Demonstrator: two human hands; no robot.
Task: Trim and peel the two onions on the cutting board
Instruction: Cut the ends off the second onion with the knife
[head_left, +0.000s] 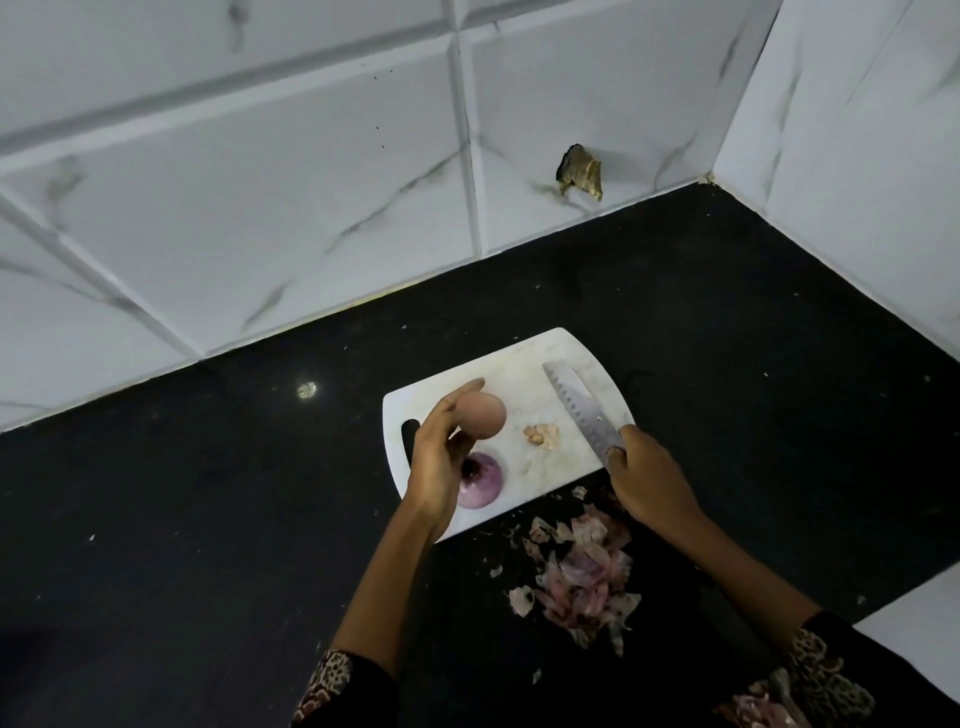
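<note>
Frame centre: left hand (441, 457) grips 1 unpeeled onion (483, 420) above the white cutting board (524, 364). Peeled purple onion (480, 480) rests on the board's lower left. Right hand (647, 475) grips the knife (579, 402), blade over the board. Skins pile (584, 566) lies on the black tabletop (208, 493), lower right.

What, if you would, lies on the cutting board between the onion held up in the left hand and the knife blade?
In the head view, a small trimmed onion scrap lies on the cutting board between the unpeeled onion and the knife.
</note>
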